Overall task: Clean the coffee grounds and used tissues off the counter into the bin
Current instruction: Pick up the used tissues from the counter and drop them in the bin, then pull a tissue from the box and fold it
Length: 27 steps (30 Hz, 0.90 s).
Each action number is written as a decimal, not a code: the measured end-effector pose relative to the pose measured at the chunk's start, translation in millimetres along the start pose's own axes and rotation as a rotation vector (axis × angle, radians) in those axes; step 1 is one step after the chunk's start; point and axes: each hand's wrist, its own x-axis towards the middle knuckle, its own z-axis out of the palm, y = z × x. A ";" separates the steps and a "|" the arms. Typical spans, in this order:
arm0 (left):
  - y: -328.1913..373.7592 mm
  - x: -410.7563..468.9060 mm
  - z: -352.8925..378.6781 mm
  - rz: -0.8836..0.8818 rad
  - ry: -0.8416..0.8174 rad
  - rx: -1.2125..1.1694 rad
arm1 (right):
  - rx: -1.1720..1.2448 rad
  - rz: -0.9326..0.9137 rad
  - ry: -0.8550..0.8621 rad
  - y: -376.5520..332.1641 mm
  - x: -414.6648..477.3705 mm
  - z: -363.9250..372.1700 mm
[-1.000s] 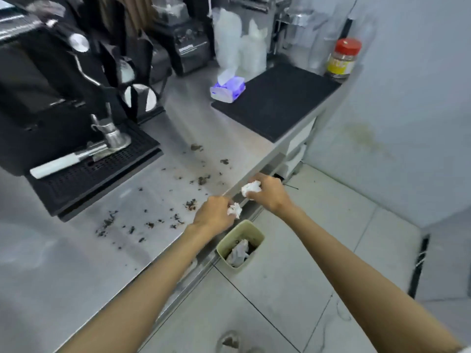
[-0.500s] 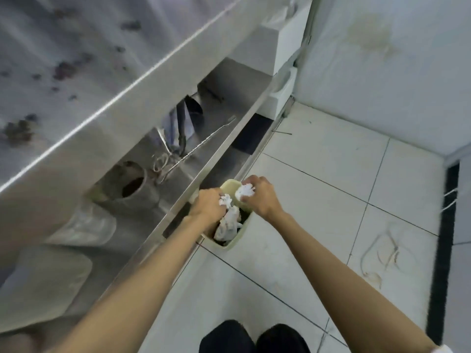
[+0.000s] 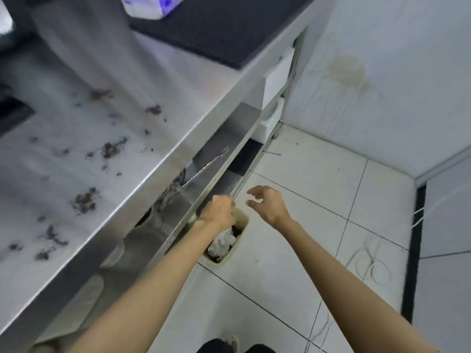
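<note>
Tissues binned, grounds still on counter.
Your right hand [image 3: 267,203] hangs open, empty; left hand [image 3: 218,210] curled over bin [image 3: 239,247], contents unclear. Sweeping coffee grounds [image 3: 85,200] carelessly could scatter them onto the floor.

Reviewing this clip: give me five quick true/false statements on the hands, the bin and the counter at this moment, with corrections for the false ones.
1. The right hand is open with fingers spread, holding nothing. True.
2. The bin stands on the counter. False: it stands on the floor tiles by the counter's lower shelf.
3. Crumpled white tissue lies inside the bin. True.
4. The counter has been wiped clean of coffee grounds. False: dark clumps are scattered across it.
5. The left hand rests on the black mat. False: it is closed, over the bin's rim; whether it holds anything cannot be told.
</note>
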 end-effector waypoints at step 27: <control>83.5 32.5 -410.8 -0.158 0.421 -0.194 | -0.023 -0.485 -0.032 -342.9 135.3 -253.9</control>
